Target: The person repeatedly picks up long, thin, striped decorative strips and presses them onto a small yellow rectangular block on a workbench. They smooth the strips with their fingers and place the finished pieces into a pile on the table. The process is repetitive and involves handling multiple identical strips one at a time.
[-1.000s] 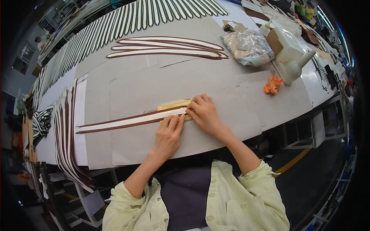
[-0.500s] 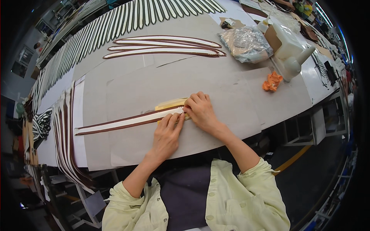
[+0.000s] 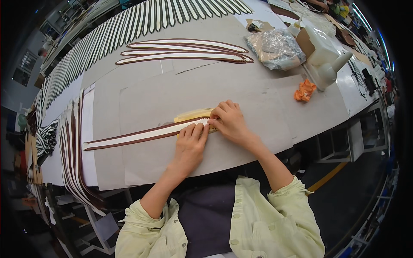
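Note:
A long white strap (image 3: 150, 135) with brown edges lies slantwise on the grey board in front of me. My right hand (image 3: 232, 124) pinches its right end between thumb and fingers, hiding the tip. Just left of that, the bent fingers of my left hand (image 3: 190, 146) press on the strap and hold its near edge close to the end. Under this part, a flat yellow piece (image 3: 189, 115) sticks out beyond the strap's far edge.
Several brown-edged straps (image 3: 185, 56) lie beyond, and more hang off the table's left side (image 3: 72, 155). Dark-edged strips (image 3: 142, 21) line the back. At right are a plastic-wrapped bundle (image 3: 275, 49), a whitish plastic container (image 3: 322, 56) and a crumpled orange piece (image 3: 305, 90).
Both hands have shifted slightly to the right along the strap's end. The right hand still pinches the tip, and the strap's left end lies where it was.

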Demonstrator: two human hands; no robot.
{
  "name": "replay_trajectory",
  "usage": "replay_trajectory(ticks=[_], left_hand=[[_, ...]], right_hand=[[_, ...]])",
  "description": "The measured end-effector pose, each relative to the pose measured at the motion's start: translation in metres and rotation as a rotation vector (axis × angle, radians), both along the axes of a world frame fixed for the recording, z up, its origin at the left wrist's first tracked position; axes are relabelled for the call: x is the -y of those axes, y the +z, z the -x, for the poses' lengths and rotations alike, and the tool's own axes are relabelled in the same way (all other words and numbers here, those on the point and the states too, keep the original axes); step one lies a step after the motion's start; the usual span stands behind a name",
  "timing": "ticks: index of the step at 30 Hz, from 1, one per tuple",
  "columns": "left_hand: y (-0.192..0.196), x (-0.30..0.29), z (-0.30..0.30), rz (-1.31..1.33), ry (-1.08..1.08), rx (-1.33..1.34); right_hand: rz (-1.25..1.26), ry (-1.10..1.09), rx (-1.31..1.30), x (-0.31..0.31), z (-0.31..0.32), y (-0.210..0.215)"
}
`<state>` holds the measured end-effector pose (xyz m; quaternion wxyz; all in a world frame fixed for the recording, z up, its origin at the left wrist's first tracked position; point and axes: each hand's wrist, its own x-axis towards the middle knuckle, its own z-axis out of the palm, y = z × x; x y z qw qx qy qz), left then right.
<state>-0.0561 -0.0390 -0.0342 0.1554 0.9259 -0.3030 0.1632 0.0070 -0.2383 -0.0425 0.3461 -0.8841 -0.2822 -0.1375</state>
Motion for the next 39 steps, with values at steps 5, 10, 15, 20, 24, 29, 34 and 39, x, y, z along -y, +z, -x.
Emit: replay_trajectory(ticks=[5,10,15,20,24,29,34,39], left_hand=[[-0.004,0.002,0.003,0.018,0.023,0.016],[0.002,-0.001,0.003,0.005,-0.006,-0.034],[0.004,0.000,0.000,0.005,-0.005,-0.081],[0.004,-0.001,0.001,0.026,-0.029,-0.065],[0.005,0.000,-0.003,-0.003,-0.046,-0.063],[0.003,-0.001,-0.009,0.042,-0.063,-0.069],[0.008,0.002,-0.011,0.036,-0.070,-0.042],[0.005,0.004,-0.015,0.016,-0.073,-0.015]], right_hand=[[-0.002,0.002,0.000,0.008,0.003,0.003],[-0.057,-0.021,-0.145,0.007,-0.005,0.003],[-0.065,-0.035,-0.216,0.006,-0.009,0.003],[-0.066,-0.032,-0.239,0.007,-0.010,0.003],[-0.061,-0.028,-0.223,0.007,-0.012,0.001],[-0.055,-0.024,-0.210,0.007,-0.012,0.001],[-0.086,-0.022,-0.260,0.009,-0.011,0.005],[-0.048,-0.011,-0.045,0.023,0.018,0.007]])
